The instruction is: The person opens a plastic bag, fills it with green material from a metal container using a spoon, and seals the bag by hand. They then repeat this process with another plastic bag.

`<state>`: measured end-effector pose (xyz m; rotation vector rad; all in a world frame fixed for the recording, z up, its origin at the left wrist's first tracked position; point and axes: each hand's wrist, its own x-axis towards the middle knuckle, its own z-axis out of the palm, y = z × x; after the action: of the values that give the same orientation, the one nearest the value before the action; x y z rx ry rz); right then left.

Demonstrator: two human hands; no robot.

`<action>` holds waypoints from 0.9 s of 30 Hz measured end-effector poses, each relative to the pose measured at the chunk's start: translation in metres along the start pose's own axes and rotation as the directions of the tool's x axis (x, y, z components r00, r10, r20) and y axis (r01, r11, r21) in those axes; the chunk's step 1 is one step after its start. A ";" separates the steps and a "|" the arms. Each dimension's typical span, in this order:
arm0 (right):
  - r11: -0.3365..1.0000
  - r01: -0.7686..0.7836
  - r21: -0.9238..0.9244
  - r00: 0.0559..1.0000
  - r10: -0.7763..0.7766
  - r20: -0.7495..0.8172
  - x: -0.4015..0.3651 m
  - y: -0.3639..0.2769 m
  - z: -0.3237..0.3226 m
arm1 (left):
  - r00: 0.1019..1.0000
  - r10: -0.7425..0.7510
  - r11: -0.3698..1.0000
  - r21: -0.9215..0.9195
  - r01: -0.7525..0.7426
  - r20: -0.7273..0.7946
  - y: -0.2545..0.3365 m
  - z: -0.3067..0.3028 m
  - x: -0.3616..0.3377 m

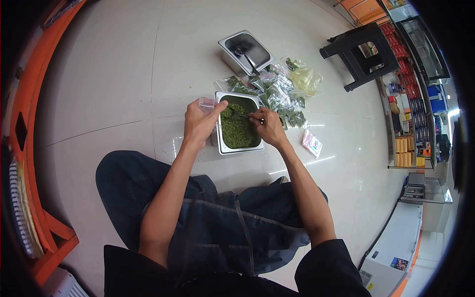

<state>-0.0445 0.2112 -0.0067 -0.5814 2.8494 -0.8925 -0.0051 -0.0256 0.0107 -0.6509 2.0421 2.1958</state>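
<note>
Pinching a spoon [242, 116] over the half-full herb pan [218, 144], the right hand [269, 126] scoops; the left hand [200, 123] clutches a clear bag [207, 103]; filled bags [280, 97] lie heaped at one o'clock.

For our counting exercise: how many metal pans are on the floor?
2. One pan of green leaves lies between the left hand, holding a small bag, and the right hand, holding a spoon. The other pan sits farther off, behind the pile of filled bags. None seems hidden.

left hand [200, 121] curled, right hand [269, 126] pinching
</note>
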 end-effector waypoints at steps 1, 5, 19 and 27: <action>0.999 0.001 0.032 1.000 -0.001 0.000 0.001 -0.001 -0.001 | 1.000 0.001 1.000 0.001 -0.001 0.000 0.000 0.000 0.000; 0.999 -0.008 0.038 0.999 0.006 0.049 0.004 0.004 -0.016 | 0.999 0.011 1.000 -0.009 -0.012 -0.031 -0.002 0.000 0.001; 0.972 -0.145 0.182 0.985 0.124 0.122 0.000 0.039 -0.031 | 0.995 -0.013 1.000 0.007 0.014 -0.099 -0.009 -0.002 0.008; 0.836 -0.396 0.380 0.917 0.335 0.218 -0.002 0.055 -0.023 | 0.993 -0.028 0.999 0.043 0.033 -0.114 -0.012 -0.002 0.009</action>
<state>-0.0649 0.2659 -0.0186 -0.0387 2.4017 -1.2672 -0.0093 -0.0287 -0.0034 -0.8147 2.1120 2.1366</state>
